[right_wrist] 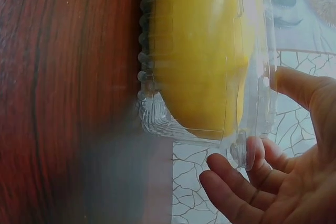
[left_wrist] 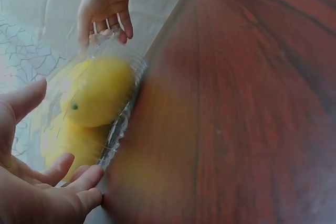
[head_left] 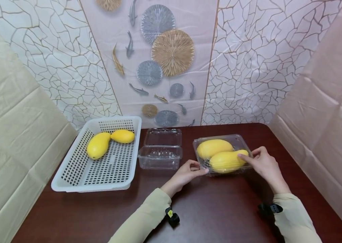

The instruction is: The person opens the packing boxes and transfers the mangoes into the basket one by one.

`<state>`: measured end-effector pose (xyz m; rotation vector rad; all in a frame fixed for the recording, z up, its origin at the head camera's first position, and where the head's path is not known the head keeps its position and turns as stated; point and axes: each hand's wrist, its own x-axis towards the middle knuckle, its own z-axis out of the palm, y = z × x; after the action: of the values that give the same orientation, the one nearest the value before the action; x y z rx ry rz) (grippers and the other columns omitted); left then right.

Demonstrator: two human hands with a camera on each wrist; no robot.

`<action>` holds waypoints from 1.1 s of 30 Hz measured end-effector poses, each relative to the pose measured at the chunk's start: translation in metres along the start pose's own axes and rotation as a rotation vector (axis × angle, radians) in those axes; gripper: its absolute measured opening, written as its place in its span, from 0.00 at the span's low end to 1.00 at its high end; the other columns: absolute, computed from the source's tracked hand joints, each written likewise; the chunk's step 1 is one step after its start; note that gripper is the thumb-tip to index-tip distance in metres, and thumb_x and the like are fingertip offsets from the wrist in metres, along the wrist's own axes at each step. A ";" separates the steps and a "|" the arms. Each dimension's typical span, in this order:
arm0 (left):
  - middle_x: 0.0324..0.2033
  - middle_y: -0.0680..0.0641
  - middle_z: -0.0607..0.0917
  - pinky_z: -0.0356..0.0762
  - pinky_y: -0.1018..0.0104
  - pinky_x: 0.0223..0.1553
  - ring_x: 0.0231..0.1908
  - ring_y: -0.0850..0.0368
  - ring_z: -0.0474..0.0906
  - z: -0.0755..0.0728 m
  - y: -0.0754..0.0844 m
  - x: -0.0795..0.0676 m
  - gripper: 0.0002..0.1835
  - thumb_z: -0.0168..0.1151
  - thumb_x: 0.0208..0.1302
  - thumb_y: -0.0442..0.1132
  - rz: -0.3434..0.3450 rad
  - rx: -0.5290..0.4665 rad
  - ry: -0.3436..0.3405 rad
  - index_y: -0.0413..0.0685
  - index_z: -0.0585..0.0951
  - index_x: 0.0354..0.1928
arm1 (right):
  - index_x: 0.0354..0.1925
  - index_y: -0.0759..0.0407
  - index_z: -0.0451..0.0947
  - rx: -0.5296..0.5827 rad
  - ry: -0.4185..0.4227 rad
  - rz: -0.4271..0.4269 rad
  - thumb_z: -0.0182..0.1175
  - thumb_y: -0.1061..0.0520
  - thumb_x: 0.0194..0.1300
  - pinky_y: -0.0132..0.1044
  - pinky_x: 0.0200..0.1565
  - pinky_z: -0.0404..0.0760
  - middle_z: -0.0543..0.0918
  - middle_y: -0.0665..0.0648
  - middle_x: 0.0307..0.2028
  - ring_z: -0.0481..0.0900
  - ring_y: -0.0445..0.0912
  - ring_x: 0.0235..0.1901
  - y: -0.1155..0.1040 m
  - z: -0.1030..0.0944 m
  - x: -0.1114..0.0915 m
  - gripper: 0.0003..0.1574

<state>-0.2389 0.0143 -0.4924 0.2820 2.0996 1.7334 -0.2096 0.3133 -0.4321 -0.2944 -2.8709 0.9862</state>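
A clear plastic clamshell container (head_left: 248, 143) stands on the right of the table, its lid lying over two smooth yellow fruits (head_left: 226, 162), mango-like with one tapered end. My left hand (head_left: 186, 175) holds its near left corner, thumb at the rim. At the right side my right hand (head_left: 266, 167) pinches the edge, thumb on top and fingers beneath the lip. The right wrist view shows the right hand's fingers (right_wrist: 262, 179) at the lid's tab. In the left wrist view, a green dot marks the end of one yellow fruit (left_wrist: 102, 93).
A second clear clamshell container (head_left: 160, 158) stands with its lid raised at the table's middle. On the left, a white plastic basket (head_left: 63, 177) holds two more yellow fruits (head_left: 98, 145). Patterned cloth walls (head_left: 244, 60) enclose the dark red wooden table (head_left: 213, 209).
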 end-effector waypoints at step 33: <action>0.55 0.49 0.77 0.72 0.52 0.58 0.61 0.52 0.74 -0.004 -0.005 -0.002 0.22 0.68 0.65 0.50 0.077 0.022 -0.046 0.51 0.72 0.55 | 0.50 0.66 0.60 0.037 -0.083 -0.012 0.63 0.27 0.62 0.40 0.33 0.69 0.70 0.60 0.36 0.71 0.53 0.35 -0.003 0.001 0.008 0.47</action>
<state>-0.2382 0.0091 -0.4965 0.4103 2.1008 1.7312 -0.2176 0.3119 -0.4304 -0.2383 -2.9208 1.0732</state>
